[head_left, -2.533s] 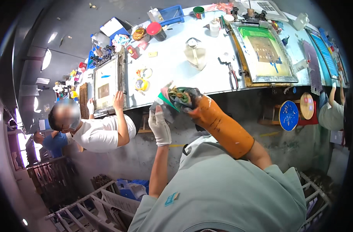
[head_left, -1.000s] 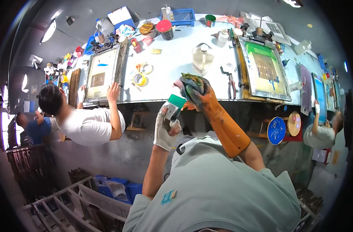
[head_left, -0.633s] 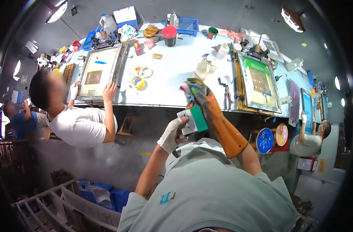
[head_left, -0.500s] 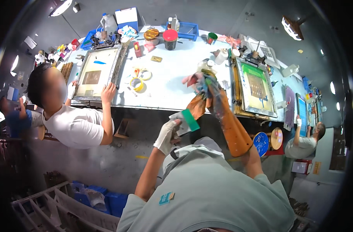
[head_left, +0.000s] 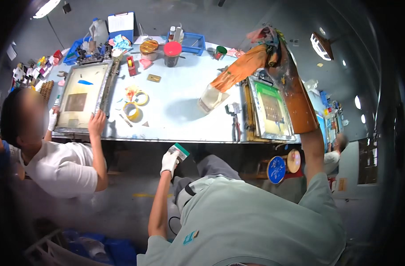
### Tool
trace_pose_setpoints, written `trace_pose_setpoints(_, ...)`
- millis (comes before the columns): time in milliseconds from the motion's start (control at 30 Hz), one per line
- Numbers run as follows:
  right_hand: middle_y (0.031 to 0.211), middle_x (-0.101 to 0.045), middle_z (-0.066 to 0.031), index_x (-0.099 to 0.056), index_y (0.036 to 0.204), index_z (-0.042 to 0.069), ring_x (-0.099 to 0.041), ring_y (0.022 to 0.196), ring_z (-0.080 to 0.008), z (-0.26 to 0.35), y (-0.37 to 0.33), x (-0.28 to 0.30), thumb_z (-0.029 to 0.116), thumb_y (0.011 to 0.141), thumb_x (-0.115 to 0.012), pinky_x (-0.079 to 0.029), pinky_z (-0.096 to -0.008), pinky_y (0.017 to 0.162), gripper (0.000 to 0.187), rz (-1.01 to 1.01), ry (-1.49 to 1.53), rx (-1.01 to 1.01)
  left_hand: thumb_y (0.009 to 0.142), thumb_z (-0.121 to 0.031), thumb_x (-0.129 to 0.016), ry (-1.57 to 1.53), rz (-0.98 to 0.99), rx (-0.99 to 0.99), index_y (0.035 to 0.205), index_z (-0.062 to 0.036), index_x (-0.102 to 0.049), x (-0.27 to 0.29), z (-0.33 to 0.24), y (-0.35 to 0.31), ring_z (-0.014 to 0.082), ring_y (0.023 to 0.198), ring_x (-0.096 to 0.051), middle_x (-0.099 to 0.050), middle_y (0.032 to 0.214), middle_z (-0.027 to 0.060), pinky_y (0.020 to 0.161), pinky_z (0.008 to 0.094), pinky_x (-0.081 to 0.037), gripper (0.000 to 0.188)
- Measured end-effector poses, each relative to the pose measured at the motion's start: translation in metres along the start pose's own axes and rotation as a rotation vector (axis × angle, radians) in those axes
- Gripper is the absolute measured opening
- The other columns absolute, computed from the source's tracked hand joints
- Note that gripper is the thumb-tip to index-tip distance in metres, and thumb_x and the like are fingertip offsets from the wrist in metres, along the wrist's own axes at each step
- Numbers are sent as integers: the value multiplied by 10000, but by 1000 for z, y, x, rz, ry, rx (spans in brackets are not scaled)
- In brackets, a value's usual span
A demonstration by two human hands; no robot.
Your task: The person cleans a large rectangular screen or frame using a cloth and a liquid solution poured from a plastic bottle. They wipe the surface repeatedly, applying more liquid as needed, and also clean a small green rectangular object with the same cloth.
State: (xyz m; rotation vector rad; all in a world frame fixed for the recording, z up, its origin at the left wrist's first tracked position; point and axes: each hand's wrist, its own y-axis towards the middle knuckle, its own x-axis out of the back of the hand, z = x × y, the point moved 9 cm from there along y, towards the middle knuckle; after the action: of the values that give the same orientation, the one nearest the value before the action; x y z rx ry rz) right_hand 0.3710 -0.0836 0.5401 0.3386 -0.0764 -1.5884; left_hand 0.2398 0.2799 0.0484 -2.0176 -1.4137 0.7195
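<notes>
In a white glove, my left hand [head_left: 169, 163] grips a small squeegee [head_left: 180, 151] with a green edge, below the table's front edge. My right hand [head_left: 275, 52], in a long stained orange rubber glove, is raised over the right part of the table. Its fingers close around a second, limp orange glove [head_left: 243, 67] and a pink rag [head_left: 259, 34]. Just under the limp glove's end shows a translucent white container [head_left: 211, 99], tilted; whether it touches the glove, I cannot tell. The green-bordered printing screen [head_left: 270, 107] lies partly behind my right forearm.
Pliers [head_left: 235, 126] lie near the table's front edge [head_left: 184, 140]. Yellow tape rolls [head_left: 131, 111], a red-lidded tub [head_left: 172, 53] and a blue tray [head_left: 192, 43] are on the table. At left, a co-worker [head_left: 65, 166] holds another screen [head_left: 80, 95]. Round stools [head_left: 276, 170] stand below.
My right hand has risen and moved away to the right with the limp glove and rag. My left hand, with the squeegee, has moved lower left, apart from it. The view has shifted.
</notes>
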Motion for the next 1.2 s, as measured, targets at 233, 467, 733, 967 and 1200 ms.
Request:
trace_pose_setpoints(233,1030,-686,-47,-629,1142,71,-658,788,-149,-77,120,199,289,968,-612,-551,-252,565,280,-345,87,-19,890,-338,-683,47,-64,34,831,-79,-599,4,4,87,93,382,-385,-433,513,-30,365,277,-270,279)
trace_pose_setpoints(467,1112,-655,-84,-591,1206,49,-663,894,-184,-76,179,439,296,961,-622,-573,-275,696,349,-478,-287,-117,869,-373,-712,36,106,22,795,-35,-657,-63,-11,201,73,458,-431,-528,568,-22,417,282,-303,351)
trace_pose_setpoints(733,1005,-696,-91,-622,1148,50,-668,839,-165,-221,249,509,276,921,-651,-549,-284,651,321,-139,-773,-140,906,-695,-476,49,-266,305,475,-118,-434,-44,-23,199,142,331,-363,-374,392,15,369,301,-247,721)
trace_pose_setpoints(967,917,-694,-90,-644,1073,84,-672,808,-199,-442,209,552,295,882,-625,-549,-334,661,285,364,-1610,-486,851,-737,-542,-87,-463,385,527,-105,-503,-35,-17,215,100,354,-353,-377,439,-43,375,284,-250,711)
trace_pose_setpoints(1200,829,-691,-89,-667,997,118,-676,777,-234,-552,166,599,315,843,-598,-549,-383,671,259,883,-1911,-460,848,-762,-508,-113,-473,472,489,-141,-505,-39,-14,213,113,287,-336,-379,390,-30,316,292,-221,717)
